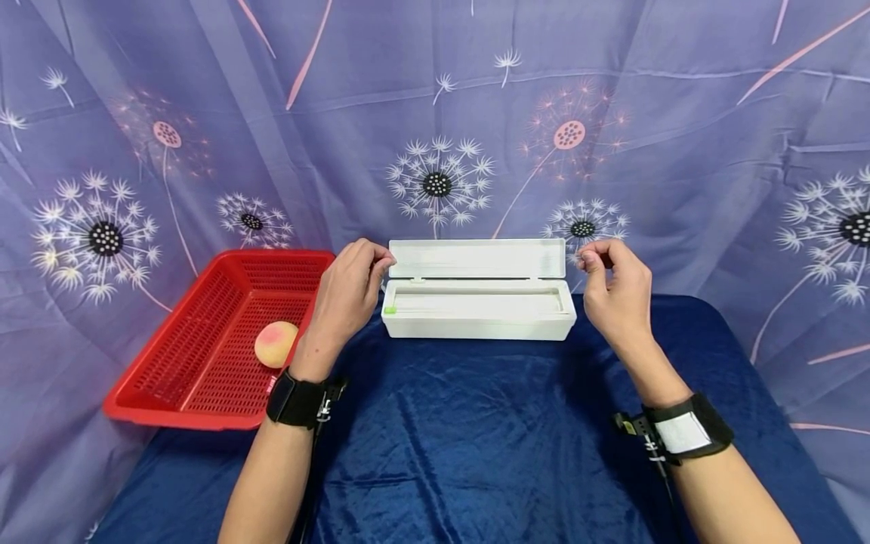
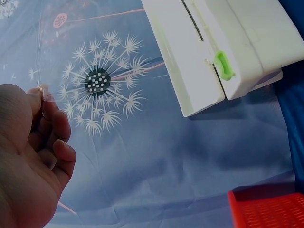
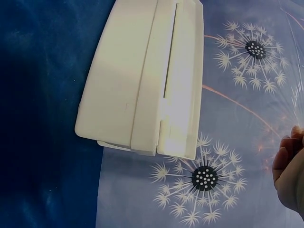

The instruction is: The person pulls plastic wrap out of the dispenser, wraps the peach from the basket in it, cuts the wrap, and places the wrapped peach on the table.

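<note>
A white cling film dispenser (image 1: 479,326) lies lengthwise at the back of the table, its lid (image 1: 476,259) raised. On its left end sits a green slide cutter (image 2: 223,65). My left hand (image 1: 347,291) is above the dispenser's left end, thumb and fingers pinching a bit of clear cling film (image 2: 47,93). Off the right end, my right hand (image 1: 617,291) pinches too; shiny film (image 3: 298,97) shows by its fingertips in the right wrist view. Between the hands the film is so transparent that its edges cannot be made out.
A red plastic basket (image 1: 197,412) stands on the left, partly behind my left forearm, with a peach (image 1: 276,344) inside. Dark blue cloth (image 1: 462,438) covers the table. A purple dandelion-print curtain (image 1: 353,91) hangs close behind the dispenser.
</note>
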Action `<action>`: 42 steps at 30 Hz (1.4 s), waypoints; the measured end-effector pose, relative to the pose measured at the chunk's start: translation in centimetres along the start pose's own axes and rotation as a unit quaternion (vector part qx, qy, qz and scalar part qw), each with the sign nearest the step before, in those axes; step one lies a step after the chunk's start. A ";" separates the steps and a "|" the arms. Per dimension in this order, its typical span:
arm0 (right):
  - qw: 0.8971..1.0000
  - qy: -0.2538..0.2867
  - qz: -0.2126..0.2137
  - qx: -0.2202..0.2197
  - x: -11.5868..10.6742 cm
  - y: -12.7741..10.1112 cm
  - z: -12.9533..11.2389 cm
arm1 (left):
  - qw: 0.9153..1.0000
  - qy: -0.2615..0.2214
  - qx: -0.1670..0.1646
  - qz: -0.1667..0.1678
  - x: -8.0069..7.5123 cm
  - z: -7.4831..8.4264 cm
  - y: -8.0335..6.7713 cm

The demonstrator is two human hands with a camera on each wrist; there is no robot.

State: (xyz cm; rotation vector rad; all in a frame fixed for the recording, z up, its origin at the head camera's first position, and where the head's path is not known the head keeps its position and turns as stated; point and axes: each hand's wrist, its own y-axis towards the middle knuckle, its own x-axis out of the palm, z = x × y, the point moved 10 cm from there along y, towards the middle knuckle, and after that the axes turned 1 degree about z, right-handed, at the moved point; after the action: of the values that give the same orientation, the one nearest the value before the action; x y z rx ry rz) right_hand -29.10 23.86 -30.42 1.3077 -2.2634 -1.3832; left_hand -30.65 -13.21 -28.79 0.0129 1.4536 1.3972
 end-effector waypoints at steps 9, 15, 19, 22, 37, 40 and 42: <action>1.000 0.005 0.002 -0.001 -0.2 0.0 -0.1 | 1.000 0.006 0.006 0.005 -0.3 0.4 0.2; 1.000 0.003 0.003 0.004 -0.3 0.0 -0.1 | 1.000 0.000 0.008 0.010 -0.5 0.5 0.3; 1.000 0.006 0.006 0.003 -0.4 0.1 -0.2 | 1.000 -0.001 0.010 0.014 -0.7 0.6 0.3; 1.000 0.007 0.009 0.000 -0.5 0.1 -0.2 | 1.000 0.001 0.013 0.015 -0.8 0.8 0.3; 1.000 0.013 0.003 -0.008 -0.8 0.1 -0.8 | 1.000 -0.001 0.022 0.020 -1.3 1.4 0.2; 1.000 0.012 0.002 -0.009 -0.9 0.1 -0.9 | 1.000 -0.001 0.022 0.022 -1.3 1.4 0.2; 1.000 0.011 -0.002 -0.011 -0.9 0.1 -1.1 | 1.000 -0.002 0.021 0.022 -1.3 1.4 0.2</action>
State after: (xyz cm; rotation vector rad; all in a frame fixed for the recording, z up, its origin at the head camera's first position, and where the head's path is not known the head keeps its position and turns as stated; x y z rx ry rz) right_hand -28.02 23.93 -29.48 1.3135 -2.2262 -1.3848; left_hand -29.29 -12.97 -27.46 0.0745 1.4878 1.4011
